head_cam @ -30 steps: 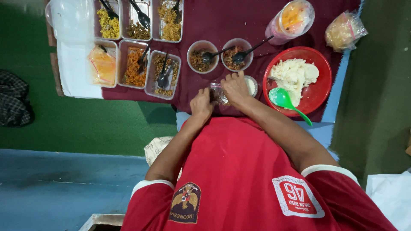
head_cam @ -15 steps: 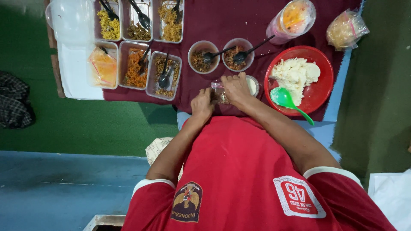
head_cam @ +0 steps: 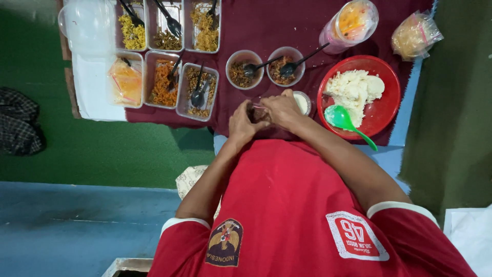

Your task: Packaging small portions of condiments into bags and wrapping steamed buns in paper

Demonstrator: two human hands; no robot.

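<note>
Pinching a small clear packet between left hand and right hand, both closed on it; likely dark filling; could spill onto maroon cloth if squeezed unevenly.

- The small clear packet is mostly hidden between the left hand and right hand.
- The top row of trays is cut off by the upper edge.
</note>
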